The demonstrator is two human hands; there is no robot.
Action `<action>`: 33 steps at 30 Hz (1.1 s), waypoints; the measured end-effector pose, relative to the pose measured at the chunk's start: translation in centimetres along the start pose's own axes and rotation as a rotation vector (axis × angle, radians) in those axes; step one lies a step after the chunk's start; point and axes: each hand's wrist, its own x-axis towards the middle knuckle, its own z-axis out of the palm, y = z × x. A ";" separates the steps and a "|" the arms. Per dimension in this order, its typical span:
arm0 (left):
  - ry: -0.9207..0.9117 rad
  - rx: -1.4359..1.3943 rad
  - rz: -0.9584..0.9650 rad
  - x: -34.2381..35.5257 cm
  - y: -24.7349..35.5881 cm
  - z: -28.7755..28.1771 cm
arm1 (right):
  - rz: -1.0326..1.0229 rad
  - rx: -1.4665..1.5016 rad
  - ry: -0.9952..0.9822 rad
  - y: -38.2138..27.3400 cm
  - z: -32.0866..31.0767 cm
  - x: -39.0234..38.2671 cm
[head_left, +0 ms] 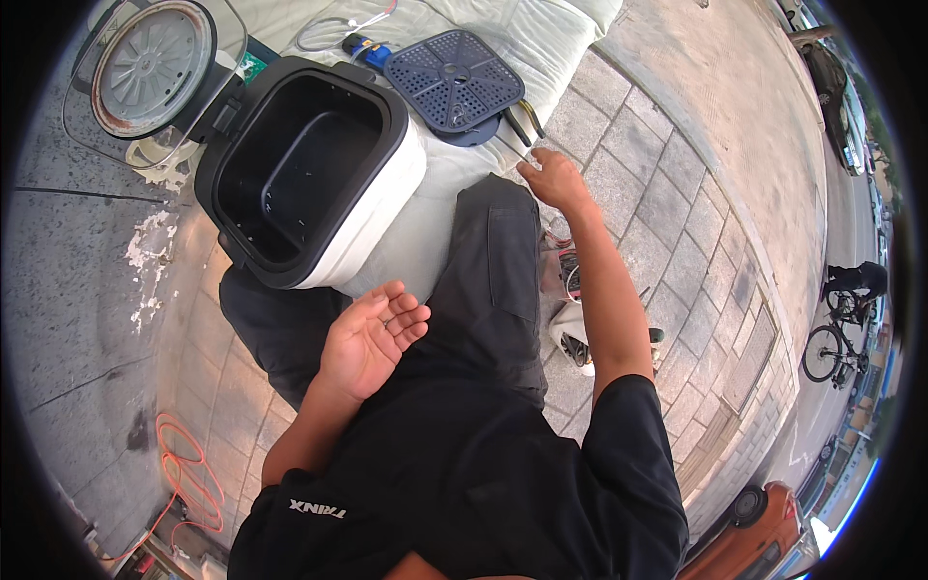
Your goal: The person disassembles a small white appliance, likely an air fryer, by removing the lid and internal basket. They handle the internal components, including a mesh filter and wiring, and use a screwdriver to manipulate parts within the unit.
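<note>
My left hand (pixel 372 338) is raised above my lap, palm up with its fingers loosely curled and apart, holding nothing. My right hand (pixel 556 181) reaches forward past my knee, its visible fingertips apart beside a pair of pliers (pixel 531 118) with yellow and black handles. By the pliers lies a dark square perforated tray (pixel 454 79), over a dark piece mostly hidden beneath it. In front of my left hand stands a white cooker (pixel 372 217) with a deep black cooking pot (pixel 319 179); small pale specks show inside. Its round lid (pixel 155 66) is swung up at the far left.
A pale padded cover (pixel 551 39) lies under the tray and a blue-and-black tool (pixel 365 50). Bags with cables (pixel 572 329) sit on the paving below my right forearm. A coiled orange cord (pixel 188 474) lies left by a grey wall (pixel 72 280). A bicycle (pixel 836 353) is far right.
</note>
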 end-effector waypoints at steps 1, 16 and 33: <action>0.013 0.000 0.002 0.0 -0.2 0.0 | 0.047 0.153 -0.032 0.4 1.1 0.6; 0.035 0.041 -0.058 2.2 -1.2 1.9 | 0.224 0.705 -0.116 1.1 2.7 0.2; 0.012 0.068 -0.075 2.2 -2.0 2.6 | 0.047 0.460 -0.287 -6.0 -3.1 0.1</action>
